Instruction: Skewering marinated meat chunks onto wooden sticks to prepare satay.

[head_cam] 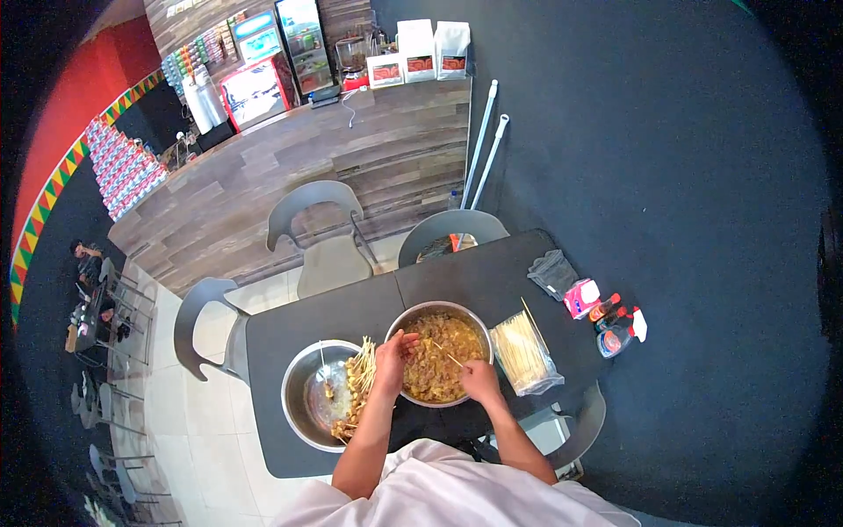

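Note:
A steel bowl (487, 329) full of cut meat in yellow-brown marinade (435, 385) stands before me on the dark table. My right hand (481, 381) is at its right side and grips a thin wooden skewer (455, 360) that points up and left over the meat. Across from it, my left hand (394, 361) hovers above the bowl's left rim, fingers apart, with nothing visible in it. A second steel bowl (294, 382) to the left contains several loaded skewers (359, 375), partly hidden by my left forearm. Right of the meat bowl lies an opened plastic pack of bare wooden skewers (523, 352).
At the table's (355, 293) right end are dark folded cloth (553, 273), a pink tissue pack (581, 298), sauce bottles (604, 306) and a spray bottle (616, 341). Grey chairs (336, 263) surround the table. Beyond stands a wood-clad counter (395, 145). A person (87, 260) sits far left.

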The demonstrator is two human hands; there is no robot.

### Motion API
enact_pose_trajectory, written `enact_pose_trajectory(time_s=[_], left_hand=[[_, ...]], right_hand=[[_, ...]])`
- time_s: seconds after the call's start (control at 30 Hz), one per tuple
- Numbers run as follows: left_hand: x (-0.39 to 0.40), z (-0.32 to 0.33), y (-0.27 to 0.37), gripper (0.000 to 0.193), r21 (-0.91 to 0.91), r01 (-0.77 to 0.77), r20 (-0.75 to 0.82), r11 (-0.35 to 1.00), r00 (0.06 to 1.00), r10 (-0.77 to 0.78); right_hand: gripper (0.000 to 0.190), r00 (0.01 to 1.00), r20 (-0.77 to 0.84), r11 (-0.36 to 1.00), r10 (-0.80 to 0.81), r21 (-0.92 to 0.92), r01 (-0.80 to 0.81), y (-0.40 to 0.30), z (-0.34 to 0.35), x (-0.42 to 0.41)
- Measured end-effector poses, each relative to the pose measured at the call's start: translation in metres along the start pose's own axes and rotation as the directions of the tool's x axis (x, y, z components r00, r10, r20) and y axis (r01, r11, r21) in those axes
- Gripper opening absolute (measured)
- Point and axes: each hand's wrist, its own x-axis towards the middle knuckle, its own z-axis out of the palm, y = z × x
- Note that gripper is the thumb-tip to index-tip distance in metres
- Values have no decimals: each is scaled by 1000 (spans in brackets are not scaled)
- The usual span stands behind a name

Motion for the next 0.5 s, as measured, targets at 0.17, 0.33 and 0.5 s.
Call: enact_pose_trajectory(time_s=[0.17, 0.33, 0.5], left_hand=[[-5, -10, 1, 38, -65, -2, 26, 998, 1000, 4], [-7, -8, 10, 38, -46, 19, -40, 999, 999, -21], [-1, -10, 9, 38, -57, 5, -33, 998, 999, -7]], right_hand=[[16, 996, 65, 974, 56, -224, -40, -9, 34, 18], [18, 981, 124, 954, 148, -281, -108, 2, 55, 32], [23, 991, 112, 996, 76, 37, -81, 22, 38, 27]])
